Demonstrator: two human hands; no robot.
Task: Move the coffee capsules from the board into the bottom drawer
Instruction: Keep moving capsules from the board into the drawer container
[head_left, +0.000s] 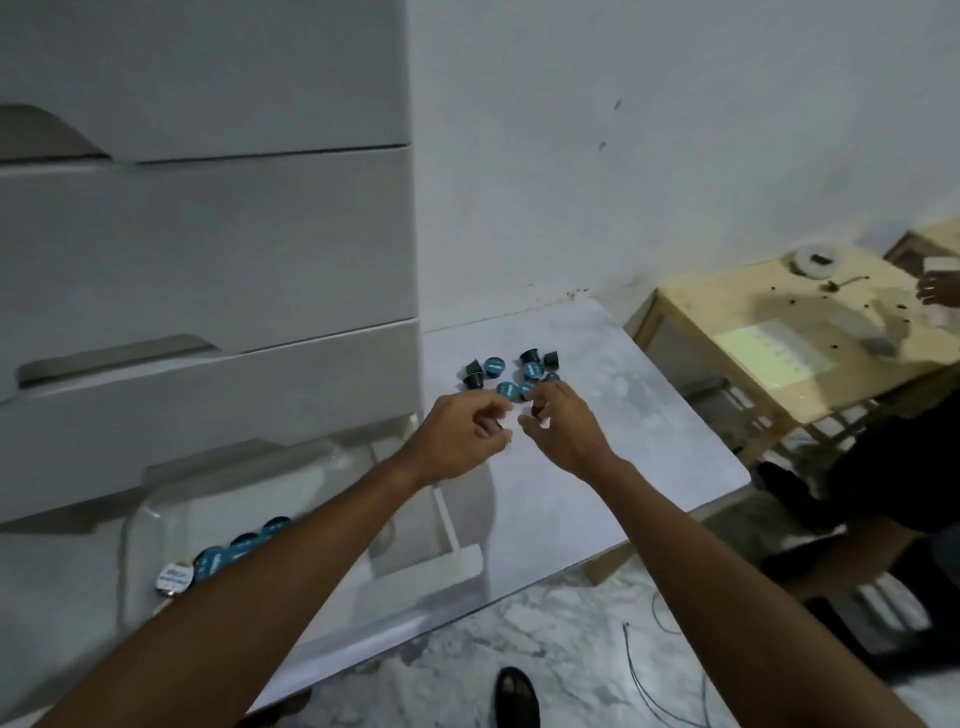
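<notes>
Several coffee capsules, black with blue lids, lie in a loose cluster on the pale marbled board. Both my hands hover at the cluster's near edge. My right hand has its fingers curled over the nearest capsules and pinches a small dark capsule under its fingertips. My left hand is curled just left of it, with a dark sliver at its fingertips; what it holds is unclear. The bottom drawer stands pulled out below my left forearm, with several capsules in it.
The white drawer unit rises at the left, its upper drawers closed. A wooden table with a small dish stands at the right, where another person's hand shows. Cables and my shoe are on the marble floor.
</notes>
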